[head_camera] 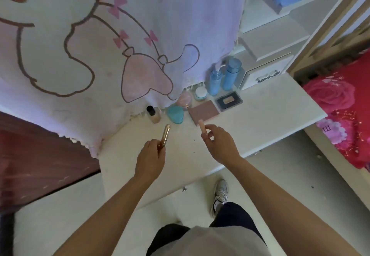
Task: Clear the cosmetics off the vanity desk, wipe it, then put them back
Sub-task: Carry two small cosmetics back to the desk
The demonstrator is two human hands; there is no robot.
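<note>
Grips a gold tube [165, 135] in the left hand [150, 155], fingers curled round its lower end, tip pointing away over the vanity desk [250, 127]. Pinches a peach stick [202, 128] between thumb and fingertips of the right hand [220, 145], by the near corner of a pink palette [203, 111]. Farther back, along the hanging cartoon cloth [120, 35]: a foundation bottle [153, 114], a teal case [175, 114], a round pink compact [184, 99], a white jar [200, 92], a black palette [229, 100]. Farthest, upright beside a small drawer box [266, 73], a blue pump bottle [215, 80] and a blue capped bottle [231, 73].
</note>
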